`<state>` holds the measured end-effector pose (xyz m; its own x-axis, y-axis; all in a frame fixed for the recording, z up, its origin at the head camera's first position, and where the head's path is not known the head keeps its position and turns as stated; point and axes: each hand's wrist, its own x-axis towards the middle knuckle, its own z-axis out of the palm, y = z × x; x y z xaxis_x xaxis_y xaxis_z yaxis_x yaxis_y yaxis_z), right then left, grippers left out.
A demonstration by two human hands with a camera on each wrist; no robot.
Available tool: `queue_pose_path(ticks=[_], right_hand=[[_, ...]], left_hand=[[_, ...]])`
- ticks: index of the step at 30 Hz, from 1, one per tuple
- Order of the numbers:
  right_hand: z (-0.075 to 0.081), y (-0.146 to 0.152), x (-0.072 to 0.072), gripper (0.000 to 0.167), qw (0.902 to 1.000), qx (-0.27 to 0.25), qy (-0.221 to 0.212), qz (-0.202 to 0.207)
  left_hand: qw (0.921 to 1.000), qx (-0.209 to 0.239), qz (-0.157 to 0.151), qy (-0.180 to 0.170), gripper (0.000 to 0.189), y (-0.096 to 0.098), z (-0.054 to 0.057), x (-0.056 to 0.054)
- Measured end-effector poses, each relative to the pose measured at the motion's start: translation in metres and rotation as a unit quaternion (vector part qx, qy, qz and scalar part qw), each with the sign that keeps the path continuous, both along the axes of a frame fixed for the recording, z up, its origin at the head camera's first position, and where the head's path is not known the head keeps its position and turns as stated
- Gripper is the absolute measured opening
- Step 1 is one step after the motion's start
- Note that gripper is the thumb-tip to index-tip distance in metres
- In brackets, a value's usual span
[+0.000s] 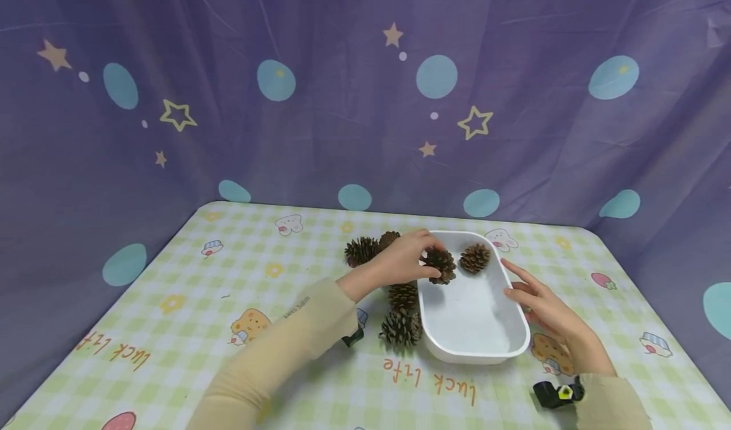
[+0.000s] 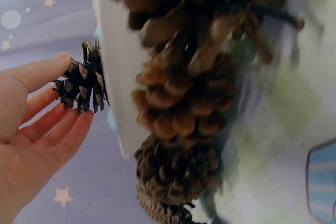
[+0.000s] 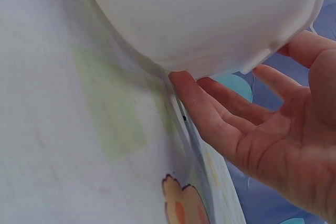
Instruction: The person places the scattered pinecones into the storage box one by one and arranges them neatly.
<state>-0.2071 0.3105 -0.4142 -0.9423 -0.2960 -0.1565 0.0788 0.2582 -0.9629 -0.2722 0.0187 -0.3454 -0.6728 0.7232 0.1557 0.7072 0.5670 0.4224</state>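
Over the left side of a white rectangular tub (image 1: pixel 468 328), my left hand (image 1: pixel 402 259) pinches a brown pine cone (image 1: pixel 441 266) between thumb and fingers. The left wrist view shows this pine cone (image 2: pixel 81 80) at the fingertips of the hand (image 2: pixel 42 114), beside the tub's wall. Another pine cone (image 1: pixel 475 259) lies inside the tub at its far end. My right hand (image 1: pixel 542 303) touches the tub's right side with fairly straight fingers. In the right wrist view the fingertips of that hand (image 3: pixel 262 114) rest against the tub's outer wall (image 3: pixel 199 24).
Several pine cones stand along the tub's left side, among them a near one (image 1: pixel 400 328), a middle one (image 1: pixel 403 297) and a far one (image 1: pixel 362 251). A checked cloth (image 1: pixel 188 328) with printed pictures covers the table. Behind it hangs a purple curtain (image 1: pixel 342 132).
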Motion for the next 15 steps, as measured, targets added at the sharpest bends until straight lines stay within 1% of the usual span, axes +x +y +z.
queue_pose_path(ticks=[2, 5, 8, 11, 15], right_hand=[[0.000, 0.000, 0.000, 0.066, 1.0000, 0.000, 0.001, 0.001], [0.000, 0.000, 0.000, 0.066, 1.0000, -0.003, 0.001, -0.002], [0.000, -0.001, 0.000, 0.066, 1.0000, -0.007, 0.004, 0.000], [-0.001, 0.000, -0.001, 0.066, 0.9999, -0.008, 0.008, 0.003], [-0.002, 0.000, -0.001, 0.066, 0.9999, -0.008, 0.008, 0.003]], left_hand=[[1.0000, 0.001, -0.009, -0.002, 0.042, 0.004, -0.003, 0.001], [0.9997, 0.001, -0.018, 0.015, 0.041, 0.010, -0.006, 0.002], [0.9994, -0.003, -0.020, 0.029, 0.041, 0.017, -0.008, 0.002], [0.9992, -0.017, -0.025, 0.028, 0.042, 0.024, -0.009, 0.002], [0.9982, -0.044, -0.036, 0.017, 0.043, 0.033, -0.007, 0.001]])
